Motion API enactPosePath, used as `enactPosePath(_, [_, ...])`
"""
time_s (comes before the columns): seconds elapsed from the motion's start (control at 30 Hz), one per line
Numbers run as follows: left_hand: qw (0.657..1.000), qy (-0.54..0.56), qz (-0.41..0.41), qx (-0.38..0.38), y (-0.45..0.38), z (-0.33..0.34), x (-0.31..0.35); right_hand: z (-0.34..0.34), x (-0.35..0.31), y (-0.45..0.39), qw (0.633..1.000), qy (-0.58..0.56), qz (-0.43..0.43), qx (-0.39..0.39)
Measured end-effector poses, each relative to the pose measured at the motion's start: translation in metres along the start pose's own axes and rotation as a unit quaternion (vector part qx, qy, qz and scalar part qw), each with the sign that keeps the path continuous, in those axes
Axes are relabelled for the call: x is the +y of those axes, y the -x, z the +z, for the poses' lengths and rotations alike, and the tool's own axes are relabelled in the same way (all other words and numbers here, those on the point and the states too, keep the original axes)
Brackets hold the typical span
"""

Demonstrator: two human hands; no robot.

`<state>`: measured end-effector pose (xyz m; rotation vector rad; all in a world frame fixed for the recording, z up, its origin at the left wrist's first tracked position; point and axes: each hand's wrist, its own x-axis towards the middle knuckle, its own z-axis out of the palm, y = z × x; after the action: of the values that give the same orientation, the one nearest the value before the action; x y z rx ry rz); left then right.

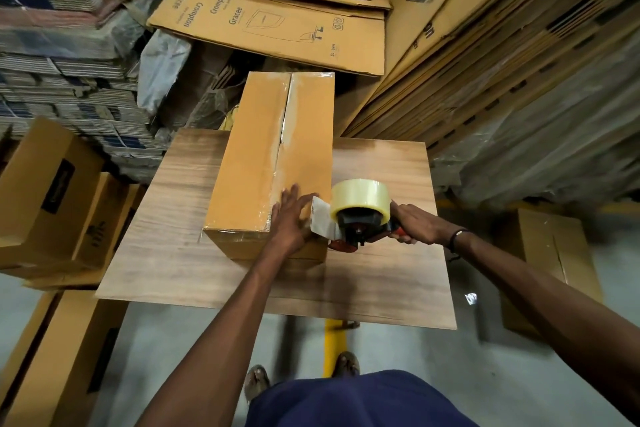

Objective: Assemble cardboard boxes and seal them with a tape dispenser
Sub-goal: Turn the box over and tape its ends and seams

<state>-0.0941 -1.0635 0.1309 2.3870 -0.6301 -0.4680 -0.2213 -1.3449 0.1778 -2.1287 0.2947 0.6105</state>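
Observation:
A long closed cardboard box (256,156) lies on the wooden table (381,253), with clear tape running along its centre seam. My left hand (290,218) presses flat on the box's near end, fingers straight. My right hand (417,222) grips the red handle of a tape dispenser (356,215) that carries a roll of clear tape. The dispenser sits at the box's near right corner, its tape end close to my left hand's fingers.
Flat printed cartons (277,21) are stacked behind the table and lean at the right (485,45). Assembled boxes (45,198) stand to the left, with another box (550,253) on the floor at the right. Bundled cardboard fills the far left. My feet stand by a yellow floor line (335,340).

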Motion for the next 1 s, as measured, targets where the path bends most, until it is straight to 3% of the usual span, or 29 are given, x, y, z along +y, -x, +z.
enactPosePath(0.4, [0.998,0.061,0.019,0.009,0.008,-0.006,0.008,-0.01,0.011,0.01,0.998,0.048,0.022,0.023])
enactPosePath(0.57, [0.991,0.131,-0.024,-0.027,0.009,-0.02,0.013,-0.003,-0.002,-0.004,0.995,0.095,0.019,0.025])
enactPosePath(0.83, [0.983,0.173,-0.024,-0.065,0.008,-0.022,0.019,-0.005,-0.017,-0.01,0.986,0.156,0.032,0.053])
enactPosePath(1.0, [0.985,0.161,-0.026,-0.056,0.005,-0.016,0.026,-0.004,-0.019,-0.011,0.99,0.114,0.064,0.055])
